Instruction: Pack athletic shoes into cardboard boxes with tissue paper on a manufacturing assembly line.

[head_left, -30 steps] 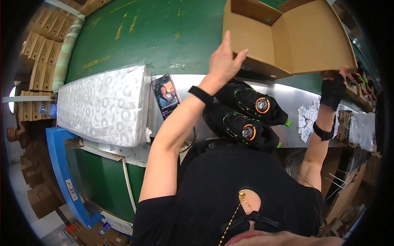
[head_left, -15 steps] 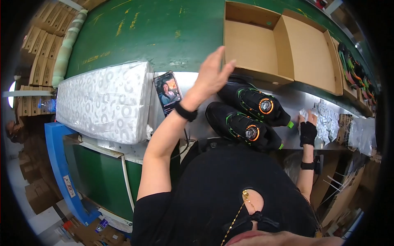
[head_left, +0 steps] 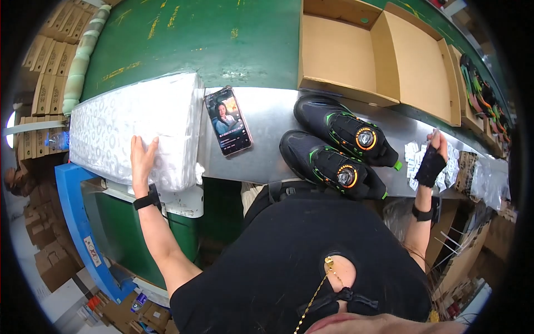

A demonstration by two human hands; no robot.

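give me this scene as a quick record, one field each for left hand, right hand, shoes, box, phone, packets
left hand: open, on or just above the white patterned stack
right hand: fingers drawn together beside the packets; too small to tell whether it holds one
shoes: two, black with green and orange details, side by side on the metal surface
box: brown cardboard, open, beyond the shoes
phone: screen lit, between stack and shoes
packets: small, white, piled right of the shoes
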